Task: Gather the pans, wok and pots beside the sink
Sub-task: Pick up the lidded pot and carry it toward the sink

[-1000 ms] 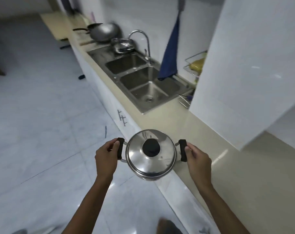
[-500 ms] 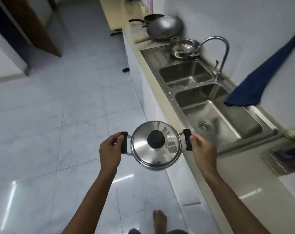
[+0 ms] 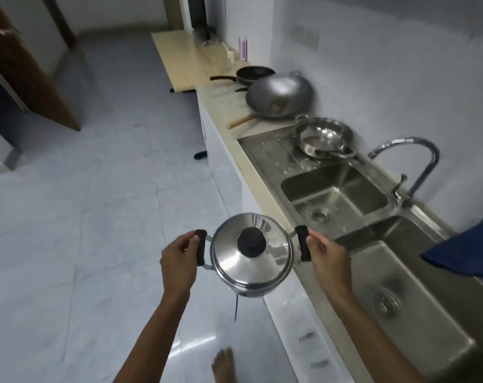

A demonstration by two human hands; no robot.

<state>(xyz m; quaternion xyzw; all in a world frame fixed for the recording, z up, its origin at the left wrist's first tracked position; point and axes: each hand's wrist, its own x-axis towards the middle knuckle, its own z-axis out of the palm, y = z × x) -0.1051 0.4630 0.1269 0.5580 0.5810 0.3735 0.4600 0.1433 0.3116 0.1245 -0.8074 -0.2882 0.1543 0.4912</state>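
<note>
I see the beige worktop (image 3: 229, 106) running along the wall, with a grey wok (image 3: 279, 95) resting on it and a black frying pan (image 3: 255, 74) just behind. A steel pot (image 3: 324, 138) sits on the sink's drainboard (image 3: 273, 156).

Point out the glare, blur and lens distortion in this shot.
Head view: glare streaks on the glossy grey floor tiles and bright highlights on the lidded round steel pot; the far pale wooden counter and grey metal wok look soft, likely motion blur; the wide lens bows the beige countertop edge.
</note>
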